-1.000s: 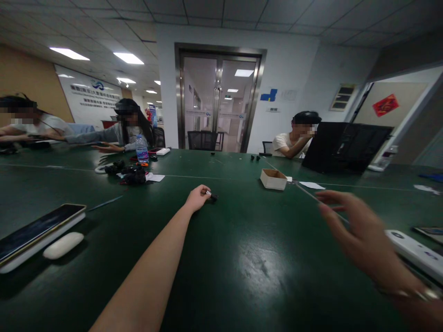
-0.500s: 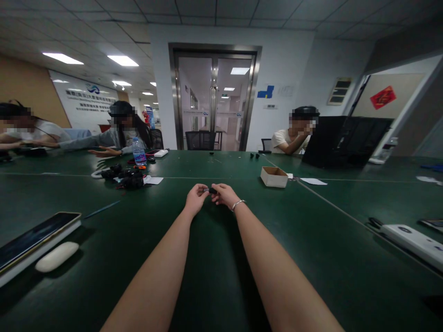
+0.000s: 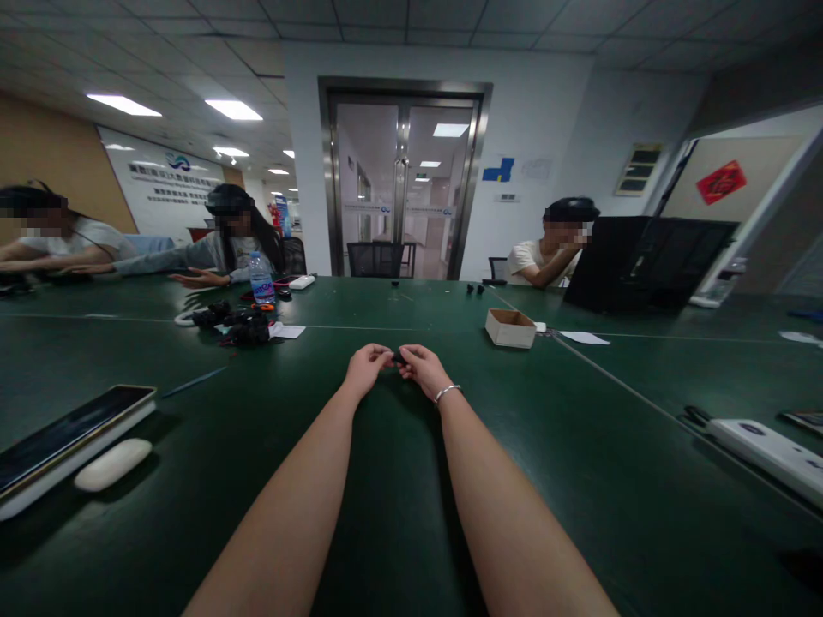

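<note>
Pinching a small black part (image 3: 399,356) from both sides: fingers of the left hand (image 3: 366,370) clenched on its left end, fingers of the right hand (image 3: 421,368) clenched on its right end. Held far out ahead, at the end of two outstretched bare forearms, low over the middle of the dark green table (image 3: 610,446). Cannot tell whether resting on the surface or just above it. Too small to make out any detail of the part. Wearing a thin silver bracelet (image 3: 447,393) on the right wrist.

Past the right hand and well apart from it, an open cardboard box (image 3: 510,328), with a sheet of white paper (image 3: 584,338) near its right side. Past the left hand, farther back, a heap of black parts (image 3: 235,326) and a water bottle (image 3: 261,278) behind it. Near the left edge, a dark-screened phone (image 3: 70,431) lying flat, with a white oval case (image 3: 112,464) just beside it. At the far right, a white power strip (image 3: 771,450).

Across the table, three other people seated, one beside a black laptop (image 3: 649,261). Behind them, a glass double door (image 3: 402,184).
</note>
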Tool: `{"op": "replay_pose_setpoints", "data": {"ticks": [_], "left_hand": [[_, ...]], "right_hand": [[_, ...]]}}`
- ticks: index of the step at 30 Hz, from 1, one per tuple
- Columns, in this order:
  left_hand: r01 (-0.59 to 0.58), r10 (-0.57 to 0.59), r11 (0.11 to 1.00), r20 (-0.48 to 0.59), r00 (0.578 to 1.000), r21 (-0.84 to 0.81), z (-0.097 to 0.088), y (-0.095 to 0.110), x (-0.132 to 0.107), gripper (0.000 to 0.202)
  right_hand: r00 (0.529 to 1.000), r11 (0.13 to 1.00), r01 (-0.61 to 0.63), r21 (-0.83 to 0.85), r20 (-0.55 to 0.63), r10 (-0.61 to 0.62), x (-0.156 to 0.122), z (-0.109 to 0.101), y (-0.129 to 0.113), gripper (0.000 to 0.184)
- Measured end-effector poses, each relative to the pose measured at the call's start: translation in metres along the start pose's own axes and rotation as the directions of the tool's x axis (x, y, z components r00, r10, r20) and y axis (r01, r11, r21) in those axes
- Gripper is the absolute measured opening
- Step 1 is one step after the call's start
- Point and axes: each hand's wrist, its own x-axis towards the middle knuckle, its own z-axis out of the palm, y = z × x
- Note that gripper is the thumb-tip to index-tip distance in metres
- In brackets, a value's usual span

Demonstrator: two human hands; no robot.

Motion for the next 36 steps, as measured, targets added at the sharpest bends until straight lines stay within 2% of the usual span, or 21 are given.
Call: {"op": "replay_pose_setpoints", "data": {"ticks": [8,11,23,31,36], "left_hand": [[0.035,-0.023,0.987,-0.077,0.997,0.159,-0.003,-0.001,-0.001,0.040],[0.039,-0.022,0.981,-0.093,0.995,0.188,-0.004,-0.001,-0.001,0.042],[0.030,-0.017,0.978,-0.066,0.998,0.206,-0.005,-0.002,-0.001,0.044],[0.039,-0.023,0.974,-0.075,0.997,0.222,-0.004,-0.001,-0.002,0.045],[0.052,-0.034,0.968,-0.076,0.996,0.245,-0.005,-0.002,0.000,0.046]], "right_hand": [[0.999,0.995,0.015,0.094,-0.044,-0.011,-0.006,-0.003,-0.002,0.029],[0.999,0.994,0.039,0.103,-0.014,-0.038,-0.009,-0.005,-0.003,0.031],[0.999,0.989,-0.019,0.150,0.028,0.015,-0.011,-0.005,-0.007,0.017],[0.998,0.988,-0.021,0.155,0.058,0.012,-0.011,-0.006,-0.007,0.016],[0.999,0.988,-0.016,0.155,0.045,0.009,-0.011,-0.006,-0.007,0.023]]}}
